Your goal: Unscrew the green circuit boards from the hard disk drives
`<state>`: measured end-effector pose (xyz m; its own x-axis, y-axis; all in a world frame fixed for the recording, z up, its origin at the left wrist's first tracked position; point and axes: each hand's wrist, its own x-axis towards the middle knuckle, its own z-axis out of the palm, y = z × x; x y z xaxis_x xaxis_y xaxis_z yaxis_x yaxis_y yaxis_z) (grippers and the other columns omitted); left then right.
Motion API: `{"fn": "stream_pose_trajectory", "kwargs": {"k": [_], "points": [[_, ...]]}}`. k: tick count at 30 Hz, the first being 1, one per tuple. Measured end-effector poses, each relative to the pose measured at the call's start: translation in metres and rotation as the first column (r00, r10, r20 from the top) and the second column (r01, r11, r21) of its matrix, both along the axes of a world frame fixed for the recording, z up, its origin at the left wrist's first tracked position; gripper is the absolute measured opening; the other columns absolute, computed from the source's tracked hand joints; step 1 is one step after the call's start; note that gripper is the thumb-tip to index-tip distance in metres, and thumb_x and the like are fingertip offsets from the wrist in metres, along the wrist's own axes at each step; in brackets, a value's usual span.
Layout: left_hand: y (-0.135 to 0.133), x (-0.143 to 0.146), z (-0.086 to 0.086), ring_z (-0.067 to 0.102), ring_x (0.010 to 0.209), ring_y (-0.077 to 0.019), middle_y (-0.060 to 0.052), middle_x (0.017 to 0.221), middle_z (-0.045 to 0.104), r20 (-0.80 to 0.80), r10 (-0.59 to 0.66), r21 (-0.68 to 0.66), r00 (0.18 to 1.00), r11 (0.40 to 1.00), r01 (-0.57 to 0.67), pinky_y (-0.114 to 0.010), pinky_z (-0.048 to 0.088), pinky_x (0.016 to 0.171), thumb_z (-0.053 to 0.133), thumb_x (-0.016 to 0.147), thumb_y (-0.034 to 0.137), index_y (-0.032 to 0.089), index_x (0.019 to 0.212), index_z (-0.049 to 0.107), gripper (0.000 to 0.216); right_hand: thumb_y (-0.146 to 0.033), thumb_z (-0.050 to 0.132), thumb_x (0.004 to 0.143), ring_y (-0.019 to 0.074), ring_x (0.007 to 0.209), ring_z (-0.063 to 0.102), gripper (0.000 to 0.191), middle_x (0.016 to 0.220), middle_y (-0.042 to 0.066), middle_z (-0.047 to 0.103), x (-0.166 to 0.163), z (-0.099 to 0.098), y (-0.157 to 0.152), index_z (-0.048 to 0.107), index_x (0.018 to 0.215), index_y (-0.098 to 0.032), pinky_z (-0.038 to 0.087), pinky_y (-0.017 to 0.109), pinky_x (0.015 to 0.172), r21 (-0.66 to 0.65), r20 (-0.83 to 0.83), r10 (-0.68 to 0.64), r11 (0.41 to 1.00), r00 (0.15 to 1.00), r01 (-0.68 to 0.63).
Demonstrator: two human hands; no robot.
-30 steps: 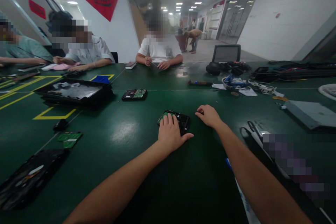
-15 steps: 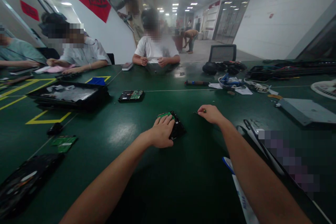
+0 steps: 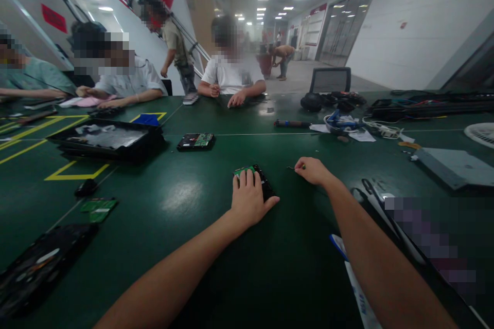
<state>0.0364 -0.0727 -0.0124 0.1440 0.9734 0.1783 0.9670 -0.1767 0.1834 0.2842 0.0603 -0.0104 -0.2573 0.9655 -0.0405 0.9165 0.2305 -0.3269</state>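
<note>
My left hand [image 3: 249,198] lies over a black hard drive [image 3: 266,185] with a green circuit board [image 3: 243,170]. Its fingers are stretched flat across the board and the thumb sticks out to the right along the near edge; part of the drive is hidden beneath. To the right, my right hand [image 3: 312,170] is closed in a pinch on a small screwdriver [image 3: 290,167]. The thin tip points left, apart from the drive, and most of the handle is covered by my fingers.
Another drive [image 3: 195,142] lies farther back, with a black tray [image 3: 106,136] to its left. A loose green board [image 3: 99,209] and a black casing [image 3: 42,267] are at near left. A grey metal box [image 3: 455,167] sits right. A person [image 3: 231,74] sits opposite.
My left hand has turned and shifted right on the drive, its thumb now spread outward. My right hand still holds the screwdriver, nearly in place. A person behind has stepped left, and the view has shifted slightly.
</note>
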Motion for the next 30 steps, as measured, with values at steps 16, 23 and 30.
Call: {"fn": "stream_pose_trajectory", "kwargs": {"k": [16,23,30], "points": [[0.031,-0.052,0.029,0.032,0.153,-0.0411,-0.02,0.165,0.035,-0.023,-0.41,-0.267,0.912,0.881,0.389,-0.053,0.029,0.122,0.075,0.078,0.061,0.014,0.155,0.044,0.095,-0.031,0.07,0.09,0.0229,0.094,0.069,0.012,0.103,0.006,0.077,-0.004,-0.006,0.003,0.074,0.093,-0.021,0.048,0.031,0.077,-0.031,-0.031,-0.054,0.998,0.998,0.053],[0.039,-0.073,0.03,0.017,0.158,-0.0392,-0.013,0.172,0.02,0.058,-0.539,-0.318,0.841,0.788,0.527,-0.059,0.022,0.124,0.084,0.075,0.044,0.03,0.157,0.041,0.094,-0.027,0.073,0.087,0.0191,0.095,0.069,0.011,0.105,0.003,0.076,-0.004,-0.007,0.003,0.075,0.097,-0.023,0.049,0.028,0.078,-0.038,-0.074,-0.058,0.998,0.996,0.055],[0.026,-0.07,0.03,0.043,0.142,-0.0504,-0.015,0.163,0.037,0.102,-0.333,-0.307,0.937,0.886,0.348,-0.064,0.044,0.104,0.086,0.067,0.06,0.04,0.148,0.052,0.091,-0.023,0.073,0.084,0.0164,0.086,0.07,0.022,0.098,0.002,0.077,0.002,-0.009,0.004,0.074,0.106,-0.023,0.049,0.026,0.075,-0.056,-0.164,-0.056,0.997,0.985,0.048]]}}
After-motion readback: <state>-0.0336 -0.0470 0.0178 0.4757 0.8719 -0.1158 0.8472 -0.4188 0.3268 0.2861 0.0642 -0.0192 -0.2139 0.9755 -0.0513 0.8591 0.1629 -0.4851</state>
